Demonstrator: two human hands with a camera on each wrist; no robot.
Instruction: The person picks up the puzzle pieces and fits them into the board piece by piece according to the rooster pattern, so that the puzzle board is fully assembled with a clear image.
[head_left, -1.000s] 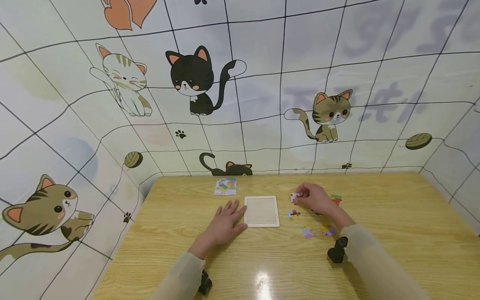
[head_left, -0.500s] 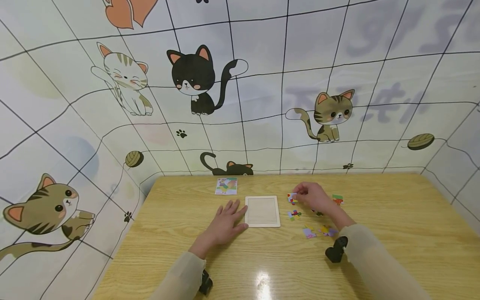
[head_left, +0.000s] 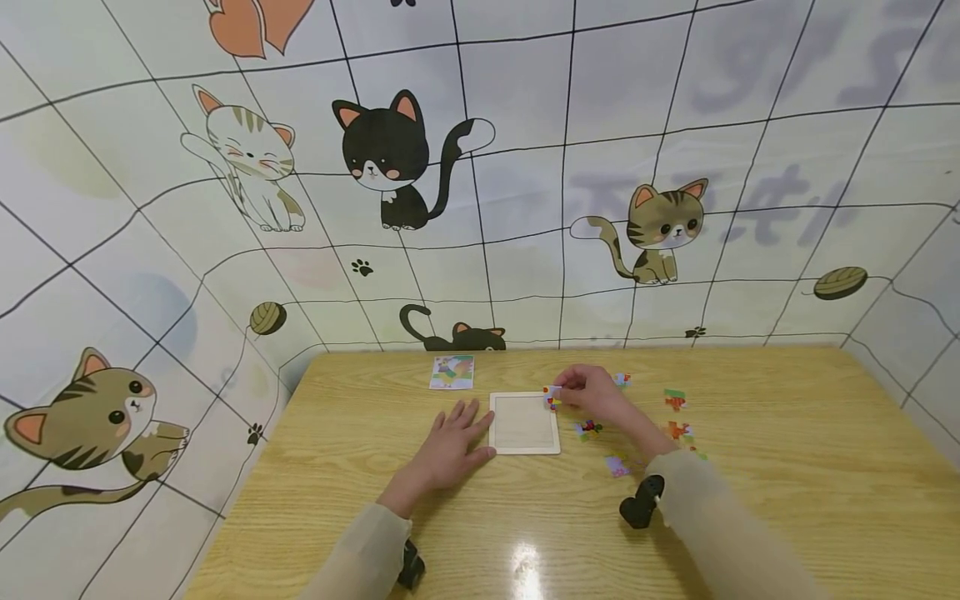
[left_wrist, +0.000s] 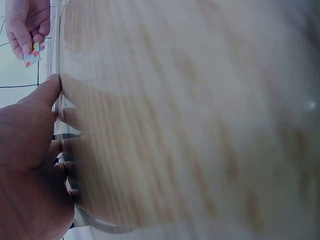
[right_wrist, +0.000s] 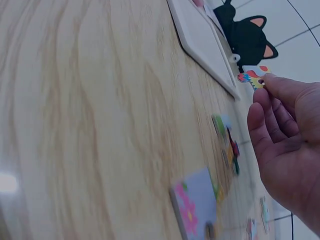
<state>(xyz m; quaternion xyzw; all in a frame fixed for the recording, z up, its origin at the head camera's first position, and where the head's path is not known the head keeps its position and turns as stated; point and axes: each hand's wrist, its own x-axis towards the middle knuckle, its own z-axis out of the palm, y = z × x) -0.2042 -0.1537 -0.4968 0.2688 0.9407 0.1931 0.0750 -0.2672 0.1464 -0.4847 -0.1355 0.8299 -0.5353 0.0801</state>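
Observation:
My right hand [head_left: 600, 396] pinches a small jigsaw piece [head_left: 551, 397] between thumb and fingertips, over the upper right corner of a pale square puzzle tray [head_left: 525, 427]. In the right wrist view that piece [right_wrist: 254, 77] shows white, yellow and red patches, with the other fingers curled loosely below it. My left hand [head_left: 444, 452] lies flat with fingers spread, thumb and index fingertip at the tray's left edge. In the left wrist view the left hand [left_wrist: 30, 155] rests its fingertips on the tabletop. Bare wood fills the tray's inside.
Right of the tray lie several loose pieces: a green and lilac piece [head_left: 588, 430], a lilac flowered piece [head_left: 617, 465] and orange ones, including an orange and green piece [head_left: 675, 400]. A square picture card [head_left: 452, 372] sits behind the left hand. A cat-print wall hanging [head_left: 525, 275] backs the table.
My right hand has carried the pinched piece left, from among the loose pieces to the tray's corner, uncovering pieces behind it. The left hand has stayed in place.

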